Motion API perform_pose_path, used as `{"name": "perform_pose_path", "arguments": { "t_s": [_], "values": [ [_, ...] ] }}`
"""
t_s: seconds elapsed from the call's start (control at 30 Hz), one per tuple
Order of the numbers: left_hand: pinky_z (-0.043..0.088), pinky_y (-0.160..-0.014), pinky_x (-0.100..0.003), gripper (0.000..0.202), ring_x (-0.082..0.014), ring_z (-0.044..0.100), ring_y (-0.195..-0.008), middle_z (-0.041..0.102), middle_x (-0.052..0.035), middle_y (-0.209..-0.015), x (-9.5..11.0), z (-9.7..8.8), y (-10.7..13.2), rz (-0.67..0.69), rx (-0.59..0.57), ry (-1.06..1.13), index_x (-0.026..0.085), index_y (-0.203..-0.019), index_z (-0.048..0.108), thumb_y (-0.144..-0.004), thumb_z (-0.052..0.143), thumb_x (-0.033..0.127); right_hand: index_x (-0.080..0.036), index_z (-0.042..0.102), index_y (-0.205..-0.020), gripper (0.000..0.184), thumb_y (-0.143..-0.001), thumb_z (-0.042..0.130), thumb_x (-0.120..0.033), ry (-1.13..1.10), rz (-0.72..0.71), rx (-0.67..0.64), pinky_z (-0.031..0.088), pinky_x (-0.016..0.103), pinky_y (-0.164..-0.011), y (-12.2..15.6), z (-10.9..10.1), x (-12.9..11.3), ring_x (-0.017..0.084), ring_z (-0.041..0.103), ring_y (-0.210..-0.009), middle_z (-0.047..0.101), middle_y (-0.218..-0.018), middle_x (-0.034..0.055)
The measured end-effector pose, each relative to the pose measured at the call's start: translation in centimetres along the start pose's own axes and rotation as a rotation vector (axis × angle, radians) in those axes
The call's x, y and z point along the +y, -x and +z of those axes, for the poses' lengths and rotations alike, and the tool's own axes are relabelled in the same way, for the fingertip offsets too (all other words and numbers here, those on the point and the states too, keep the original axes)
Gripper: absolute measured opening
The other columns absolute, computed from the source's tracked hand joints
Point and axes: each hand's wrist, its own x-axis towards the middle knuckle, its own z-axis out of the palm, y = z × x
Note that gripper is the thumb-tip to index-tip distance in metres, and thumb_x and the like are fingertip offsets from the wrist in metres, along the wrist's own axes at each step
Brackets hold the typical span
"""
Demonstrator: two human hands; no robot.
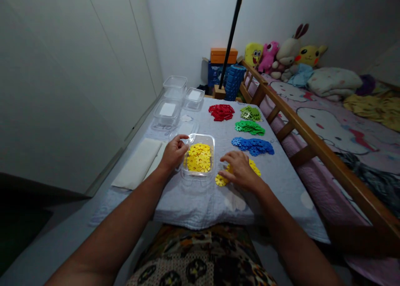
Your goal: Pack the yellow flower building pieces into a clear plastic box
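Note:
A clear plastic container (213,152) holds a heap of yellow flower-shaped plastic discs (199,157). My left hand (175,152) is at its left rim, fingers curled with the thumb and forefinger against the edge. To the right, my right hand (237,167) hovers low over a smaller pile of loose yellow discs (221,180), fingers apart and bent downward. Part of that pile is hidden under the hand. Beyond it lie groups of blue discs (253,145), green discs (250,127) and light green pieces (250,113). Red pieces (221,112) form a heap farther back.
More clear containers (175,84) with white labels (168,109) stand at the back left. A folded cream cloth or packet (137,163) lies left of my left hand. A wooden bed rail (300,131) runs along the right side; a dark pole (231,36) rises behind the table.

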Motion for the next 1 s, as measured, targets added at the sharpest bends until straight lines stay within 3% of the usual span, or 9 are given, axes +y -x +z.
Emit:
{"name": "perform_pose_path", "arguments": {
  "t_s": [0.1,0.2,0.33,0.53,0.7,0.83,1.0],
  "values": [
    [0.029,-0.054,-0.025,0.036,-0.011,0.037,-0.053,0.038,0.0092,-0.058,-0.1,0.0,0.0,0.006,0.002,0.0,0.017,-0.109,0.065,-0.075,0.064,0.031,-0.023,0.07,-0.123,0.046,-0.087,0.077,-0.05,0.048,-0.045,-0.026,0.033,0.046,-0.106,1.7,1.5,-0.6,0.031,0.051,-0.118,0.065,-0.127,0.0129],
    [0.029,-0.054,-0.025,0.036,-0.011,0.037,-0.053,0.039,0.009,-0.058,-0.1,0.0,0.0,0.006,0.003,-0.006,0.018,-0.108,0.065,-0.075,0.065,0.031,-0.023,0.072,-0.115,0.04,-0.087,0.077,-0.051,0.085,-0.065,-0.036,0.032,0.047,-0.107,2.2,2.3,-0.8,0.031,0.051,-0.117,0.066,-0.122,0.0122],
    [0.029,-0.054,-0.025,0.036,-0.011,0.037,-0.054,0.04,0.0087,-0.059,-0.2,0.0,0.0,0.003,0.008,-0.003,0.017,-0.108,0.066,-0.075,0.065,0.031,-0.024,0.074,-0.111,0.036,-0.088,0.078,-0.051,0.127,-0.063,-0.015,0.031,0.048,-0.107,1.1,2.7,-0.6,0.031,0.051,-0.115,0.067,-0.118,0.0112],
    [0.029,-0.054,-0.025,0.038,-0.0111,0.037,-0.053,0.039,0.0095,-0.058,-0.3,0.0,-0.1,0.006,-0.005,-0.01,0.017,-0.109,0.064,-0.075,0.063,0.033,-0.023,0.072,-0.122,0.033,-0.096,0.069,-0.043,0.215,-0.019,0.037,0.031,0.048,-0.107,-1.3,3.3,-0.9,0.031,0.052,-0.113,0.069,-0.113,0.0116],
    [0.029,-0.055,-0.026,0.038,-0.0112,0.037,-0.053,0.038,0.0098,-0.058,0.0,0.0,0.1,-0.001,-0.011,-0.016,0.017,-0.11,0.064,-0.076,0.063,0.034,-0.023,0.069,-0.131,0.036,-0.098,0.065,-0.039,0.213,-0.01,0.194,0.029,0.047,-0.11,-1.4,2.9,0.2,0.031,0.051,-0.12,0.069,-0.124,0.0123],
    [0.029,-0.055,-0.026,0.038,-0.0113,0.036,-0.053,0.038,0.0096,-0.058,0.0,0.0,0.0,0.008,-0.011,-0.02,0.016,-0.11,0.064,-0.076,0.062,0.034,-0.021,0.069,-0.129,0.036,-0.101,0.057,-0.04,0.218,0.14,0.317,0.034,0.048,-0.108,0.6,2.1,2.8,0.032,0.051,-0.121,0.066,-0.131,0.0143],
    [0.028,-0.055,-0.026,0.038,-0.0111,0.035,-0.053,0.038,0.0095,-0.058,-0.2,0.0,-0.1,0.01,-0.007,-0.01,0.015,-0.109,0.064,-0.076,0.063,0.033,-0.017,0.055,-0.147,0.053,-0.101,0.048,-0.044,0.244,0.378,0.308,0.039,0.053,-0.109,4.1,3.0,5.2,0.036,0.05,-0.13,0.057,-0.146,0.02]
  ]
}}
